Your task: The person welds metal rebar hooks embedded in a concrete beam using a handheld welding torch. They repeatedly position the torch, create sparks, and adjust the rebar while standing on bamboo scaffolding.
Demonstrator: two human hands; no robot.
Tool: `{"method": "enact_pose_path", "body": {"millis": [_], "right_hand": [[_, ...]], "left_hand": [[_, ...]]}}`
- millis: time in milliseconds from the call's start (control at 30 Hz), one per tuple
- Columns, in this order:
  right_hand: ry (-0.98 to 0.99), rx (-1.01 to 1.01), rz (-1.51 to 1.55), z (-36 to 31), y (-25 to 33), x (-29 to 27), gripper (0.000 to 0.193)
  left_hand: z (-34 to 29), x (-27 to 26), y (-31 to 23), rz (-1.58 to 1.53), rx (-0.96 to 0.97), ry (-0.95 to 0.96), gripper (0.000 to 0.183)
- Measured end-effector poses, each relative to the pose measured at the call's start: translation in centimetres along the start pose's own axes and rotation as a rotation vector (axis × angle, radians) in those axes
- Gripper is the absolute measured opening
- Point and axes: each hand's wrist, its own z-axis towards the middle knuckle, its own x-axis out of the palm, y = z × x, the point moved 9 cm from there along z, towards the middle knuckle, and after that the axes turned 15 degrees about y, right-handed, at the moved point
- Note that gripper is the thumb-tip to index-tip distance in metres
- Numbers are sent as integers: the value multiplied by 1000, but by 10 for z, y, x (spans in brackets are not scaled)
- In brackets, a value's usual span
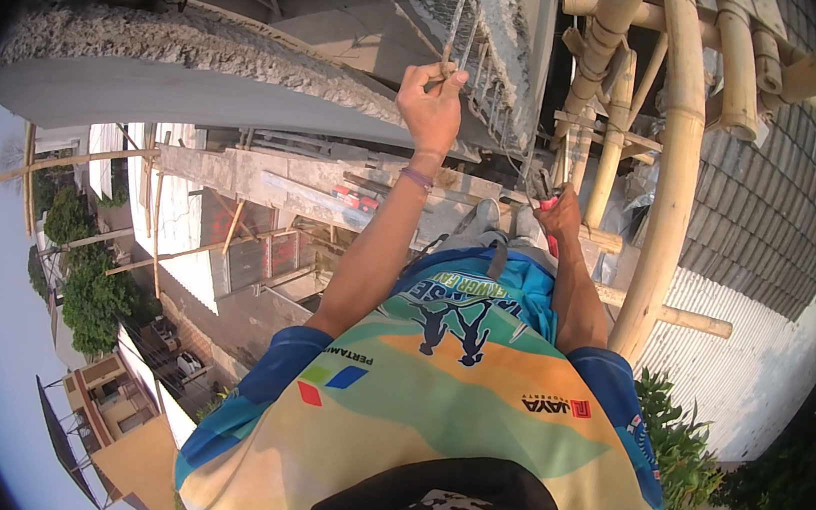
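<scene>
The worker's left hand (430, 106) is up ahead at twelve o'clock from the chest, thumb and fingertips pinching the lower end of a thin rod (456, 24) that runs on toward twelve. A purple band (417, 178) circles that wrist. Over at one o'clock from the chest, the right hand (563, 215) is curled round the red grips of the pliers (553, 239), whose nose points to eleven; I can't tell whether it bites on anything. A row of bars (491, 103) sits at three o'clock from the left hand, just beside it, and a rough concrete ledge (200, 45) stretches off at nine. Down at seven o'clock from that same hand, something red (354, 199) lies on a plank (280, 188). From the right hand, a thick bamboo pole (678, 165) stands near at two, with a tiled roof (755, 209) beyond at three.
</scene>
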Motion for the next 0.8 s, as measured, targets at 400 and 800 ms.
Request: {"method": "enact_pose_path", "body": {"millis": [400, 800], "right_hand": [[-2, -18, 28, -2, 4, -4, 71], [80, -2, 55, -1, 13, -4, 72]], "left_hand": [[-7, -5, 1, -121, -54, -201, 31], [-1, -4, 8, -63, -165, -138, 35]]}}
